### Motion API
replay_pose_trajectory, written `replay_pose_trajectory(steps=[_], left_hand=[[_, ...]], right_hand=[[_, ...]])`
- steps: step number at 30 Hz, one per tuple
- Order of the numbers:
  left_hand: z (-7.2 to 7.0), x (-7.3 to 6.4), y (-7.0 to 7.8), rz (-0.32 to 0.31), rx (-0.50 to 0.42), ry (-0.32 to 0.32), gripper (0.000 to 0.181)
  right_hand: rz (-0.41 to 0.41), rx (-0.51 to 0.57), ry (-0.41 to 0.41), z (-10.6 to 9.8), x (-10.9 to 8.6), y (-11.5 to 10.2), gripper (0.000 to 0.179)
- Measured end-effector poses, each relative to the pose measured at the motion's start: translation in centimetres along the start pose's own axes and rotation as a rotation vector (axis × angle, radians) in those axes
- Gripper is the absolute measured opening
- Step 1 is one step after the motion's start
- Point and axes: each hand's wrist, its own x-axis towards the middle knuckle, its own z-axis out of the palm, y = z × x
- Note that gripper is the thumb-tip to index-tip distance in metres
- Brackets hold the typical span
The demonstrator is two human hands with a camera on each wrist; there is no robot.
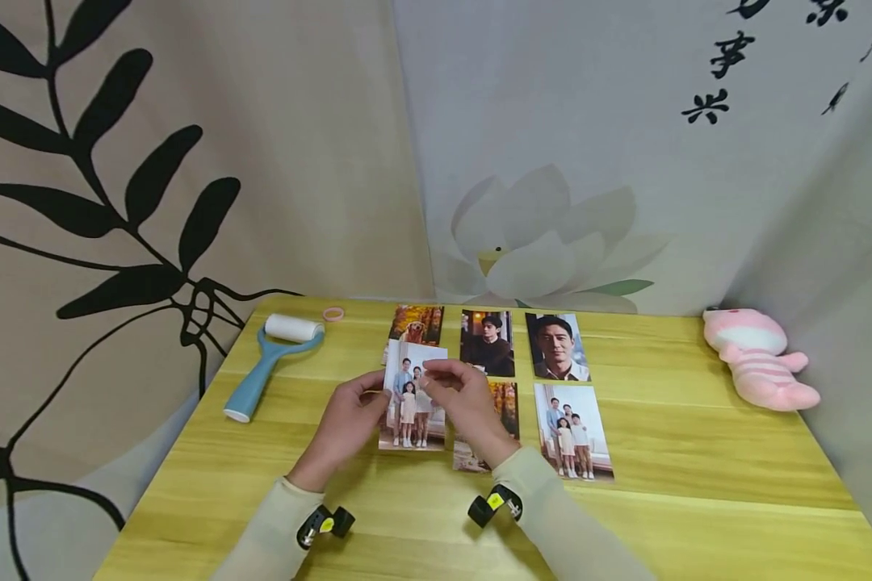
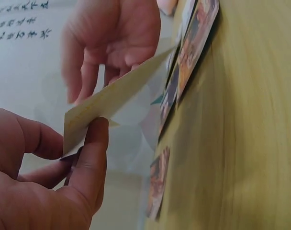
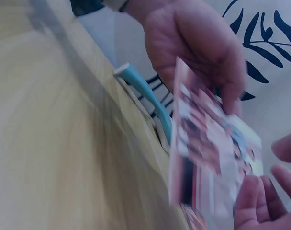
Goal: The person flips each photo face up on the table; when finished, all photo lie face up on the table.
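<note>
My left hand [image 1: 349, 421] pinches a family photo print [image 1: 412, 415] along its left edge and holds it tilted above the table. In the left wrist view the pale back of the print [image 2: 114, 98] faces the camera, between thumb and fingers. My right hand [image 1: 472, 401] is at the print's upper right, its fingertips overlapping it in the head view. The right wrist view shows the right thumb [image 3: 286, 147] and fingers spread apart beside the print's edge. Partly hidden under the right hand lies an autumn-coloured photo [image 1: 506, 406].
Behind lie a dog photo [image 1: 416, 324], a dark-sweater portrait [image 1: 488, 345] and a close-up portrait [image 1: 558, 347]. Another family photo [image 1: 572, 432] is to the right. A blue-handled lint roller [image 1: 257, 379] and pink ring [image 1: 333, 314] are left; a pink plush toy [image 1: 759, 359] sits far right.
</note>
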Motion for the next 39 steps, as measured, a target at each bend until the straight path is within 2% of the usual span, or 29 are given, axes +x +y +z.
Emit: replay_pose_trajectory(steps=[5,12,16,22,24,29,34,39], left_hand=[[-0.8,0.3,-0.6,-0.042,-0.087,0.001,0.040],[-1.5,0.4,-1.8,-0.085,-0.167,-0.025,0.040],[-1.6,0.6,-2.1,-0.098,-0.177,-0.030,0.042],[-2.1,0.9,-3.1,-0.117,-0.112,0.008,0.043],[-2.2,1.0,-3.4,-0.124,-0.095,0.000,0.043],[-2.2,1.1,-3.7,-0.136,-0.042,-0.022,0.041],[-2.2,1.1,-3.7,-0.149,0.040,0.008,0.041],[-2.1,1.0,-3.7,-0.148,0.087,0.018,0.041]], right_hand=[[-0.018,-0.100,0.086,-1.4,0.2,0.1,0.028],[0.075,-0.077,-0.020,-1.2,0.0,0.7,0.034],[0.084,-0.041,-0.025,-0.8,0.0,1.0,0.034],[0.123,-0.052,-0.029,-0.5,0.0,1.5,0.037],[0.116,-0.072,-0.017,-0.4,0.0,1.6,0.038],[0.088,-0.170,0.019,-0.4,0.2,2.1,0.033],[0.067,-0.299,0.020,-0.1,0.1,2.4,0.028],[0.050,-0.356,0.020,0.2,-0.2,2.7,0.030]])
